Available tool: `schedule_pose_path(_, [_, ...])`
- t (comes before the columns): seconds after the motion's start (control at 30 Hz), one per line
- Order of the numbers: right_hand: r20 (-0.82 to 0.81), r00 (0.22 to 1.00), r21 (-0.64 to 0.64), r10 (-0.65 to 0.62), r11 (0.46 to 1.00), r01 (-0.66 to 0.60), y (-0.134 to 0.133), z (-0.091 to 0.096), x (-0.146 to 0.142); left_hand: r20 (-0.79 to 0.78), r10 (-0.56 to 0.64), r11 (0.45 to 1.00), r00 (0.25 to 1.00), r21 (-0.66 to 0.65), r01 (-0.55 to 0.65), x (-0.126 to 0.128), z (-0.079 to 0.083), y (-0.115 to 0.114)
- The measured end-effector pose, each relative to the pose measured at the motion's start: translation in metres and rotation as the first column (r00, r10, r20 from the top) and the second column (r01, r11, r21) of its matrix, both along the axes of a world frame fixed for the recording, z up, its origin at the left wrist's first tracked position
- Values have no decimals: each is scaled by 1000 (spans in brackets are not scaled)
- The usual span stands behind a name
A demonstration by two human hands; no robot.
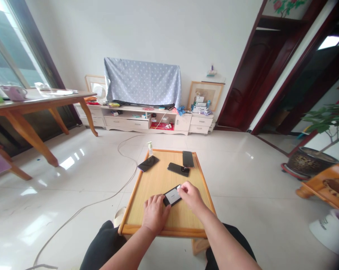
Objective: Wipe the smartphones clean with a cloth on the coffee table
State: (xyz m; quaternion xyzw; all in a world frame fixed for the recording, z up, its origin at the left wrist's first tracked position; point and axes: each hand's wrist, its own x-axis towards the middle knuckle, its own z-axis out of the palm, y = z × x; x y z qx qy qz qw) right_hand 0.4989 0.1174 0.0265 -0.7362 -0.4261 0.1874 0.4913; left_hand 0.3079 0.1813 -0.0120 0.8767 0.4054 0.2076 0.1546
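Note:
A phone [172, 196] with a pale, lit screen lies slantwise on the small wooden table [147, 187]. My left hand [155, 212] grips its near-left end, fingers along one edge and thumb by the other. Above the phone's far-right end, my right hand [191, 195] pinches a small white piece [178, 187], perhaps a wad or pad, against or just over the screen. Three other phones lie farther back: a dark phone [148, 164] at the left, a black phone [178, 169] in the middle and another phone [188, 159] at the right, close to the middle one.
A clear pump bottle [150, 148] stands at the table's far-left corner. A cable [102, 195] runs across the tiled floor on the left. Behind are a low white cabinet [124, 123] and a dotted cloth [144, 82]. A larger table [45, 98] stands left, a potted plant [312, 161] right.

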Motion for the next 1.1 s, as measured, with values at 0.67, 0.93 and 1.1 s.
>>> schedule_pose_path(0.67, [127,992,-172,-23,984,45,-4,-34,12,56,19,996,998,-92,-14,28,13,15])
schedule_pose_path(0.93, [-189,977,-34,96,994,-104,-5,-9,12,147,-46,968,988,-239,80,43,30,27])
schedule_pose_path(1.1, [-553,809,118,199,980,-160,-5,7,9,295,-101,882,950,-414,223,46,37,18])
